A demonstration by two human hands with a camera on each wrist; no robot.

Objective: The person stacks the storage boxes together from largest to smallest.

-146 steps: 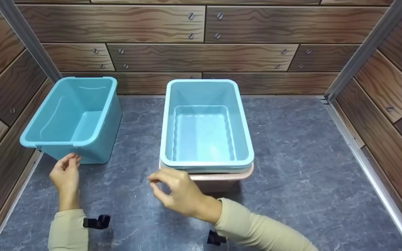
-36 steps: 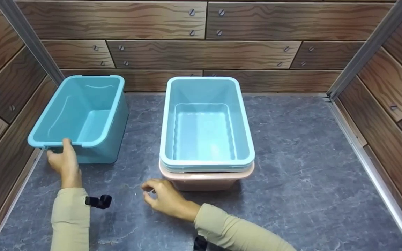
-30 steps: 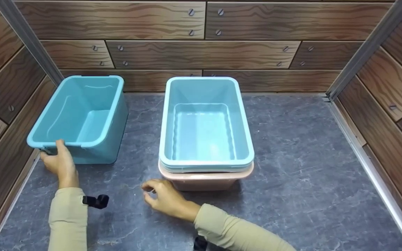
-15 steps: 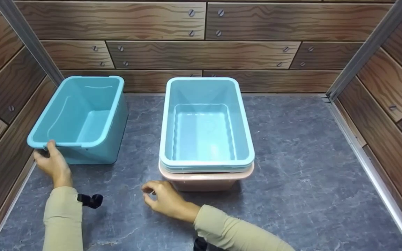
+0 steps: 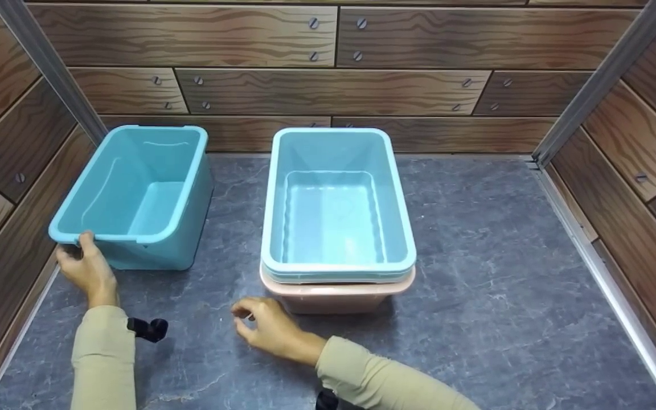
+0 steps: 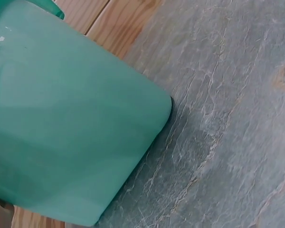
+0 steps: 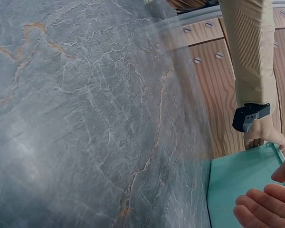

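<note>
In the head view, a teal plastic bin point(image 5: 151, 250) stands at the left, its hollow facing up with nothing inside. My left hand point(image 5: 89, 273) grips its near rim close to the left corner, thumb over the edge and fingers beneath. The left wrist view is mostly filled by the bin's outer wall point(image 6: 76, 114), down to its corner on the floor. My right hand point(image 5: 268, 327) hovers with loosely curled fingers and holds nothing. It is nearest to a stack: a light blue bin point(image 5: 333, 222) nested in a pink bin point(image 5: 333, 302).
Grey marbled floor point(image 5: 493, 273) lies under everything. Wood-patterned walls point(image 5: 248, 37) close in the back and both sides, with metal strips point(image 5: 607, 285) along the edges. The teal bin stands close to the left wall.
Since the oldest frame, my left hand has taken hold of the rim, then slid left along it. The teal bin has shifted slightly right. My right hand has drawn back from the stack.
</note>
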